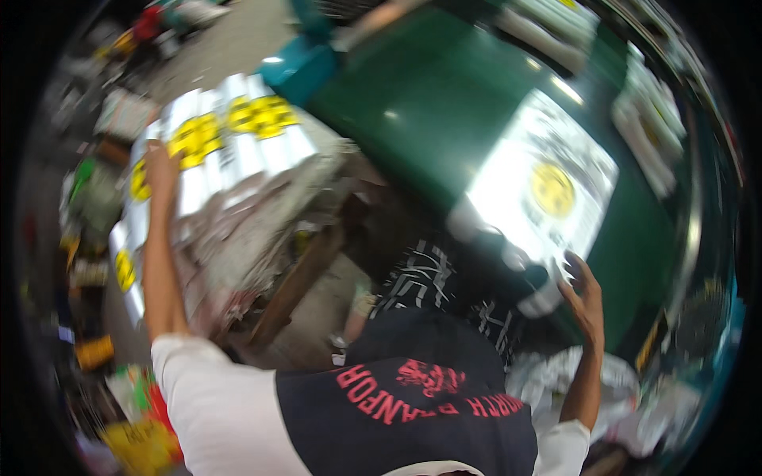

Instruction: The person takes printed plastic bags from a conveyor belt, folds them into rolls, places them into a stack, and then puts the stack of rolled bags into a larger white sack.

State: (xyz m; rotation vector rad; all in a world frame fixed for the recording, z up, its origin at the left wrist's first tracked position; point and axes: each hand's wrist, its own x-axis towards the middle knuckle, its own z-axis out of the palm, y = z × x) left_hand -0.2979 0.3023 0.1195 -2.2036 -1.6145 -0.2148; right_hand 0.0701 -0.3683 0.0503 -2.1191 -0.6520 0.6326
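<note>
White bag (516, 170) with a round yellow print, spread flat on the green tabletop (397, 95), handle-like ends (546, 300) toward the near edge and seemingly reaching over it. Just beside the bag's nearer right corner, the right hand (586, 300): fingers parted and curved, nothing visibly clasped; contact with the film impossible to tell. Well away, beyond the left corner of the tabletop, the left hand (163, 163), at the leftmost of the overlapping folded bags (258, 131); fingers too blurred, so cannot tell whether clenched or released. Could slide or fold over at the near edge, judging by the smooth sheen and the overhang. Might also crease or skew if pulled at one end only. At far left, could disarrange the row by snagging several layers together
</note>
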